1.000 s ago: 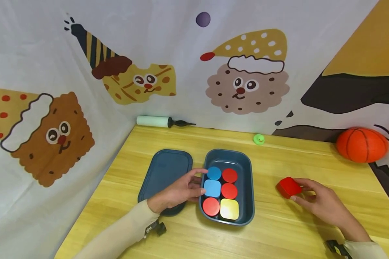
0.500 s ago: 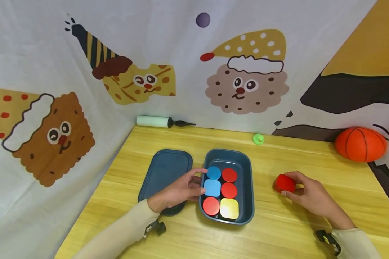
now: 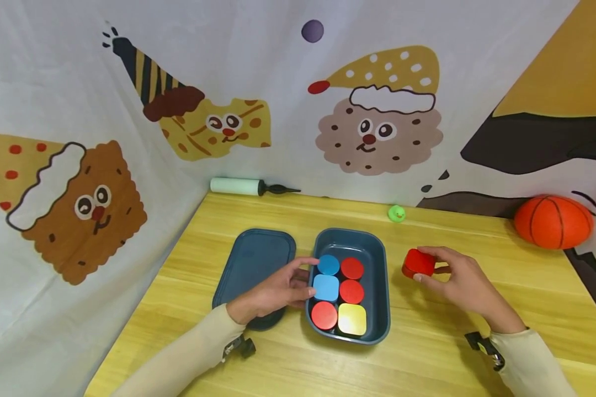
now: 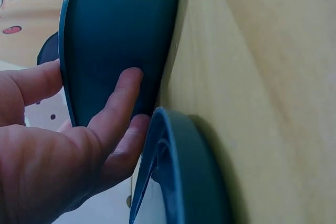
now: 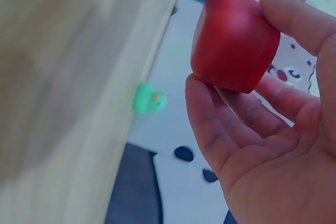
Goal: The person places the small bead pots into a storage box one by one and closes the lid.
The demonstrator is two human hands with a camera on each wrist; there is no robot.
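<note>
A dark blue open box [image 3: 374,331] stands mid-table, with round and rounded-square pieces in red, blue and yellow packed in its left and front part. My left hand [image 3: 273,292] rests its fingertips on the box's left side, thumb and fingers spread. The left wrist view shows these fingers against the outer wall [image 4: 115,19]. To the right of the box, my right hand [image 3: 459,281] pinches a red rounded-square block [image 3: 420,262] between thumb and fingertips. In the right wrist view the same red block [image 5: 236,40] sits on the fingertips, clear of the palm.
A matching dark blue lid [image 3: 253,259] lies left of the box, partly under my left forearm. Along the back edge are a pale green hand pump [image 3: 235,186] and a small green duck [image 3: 396,213]. An orange ball [image 3: 553,222] lies at the back right.
My right hand has carried the red block leftward and slightly back, closer to the box. The left hand and the box have stayed where they were.
</note>
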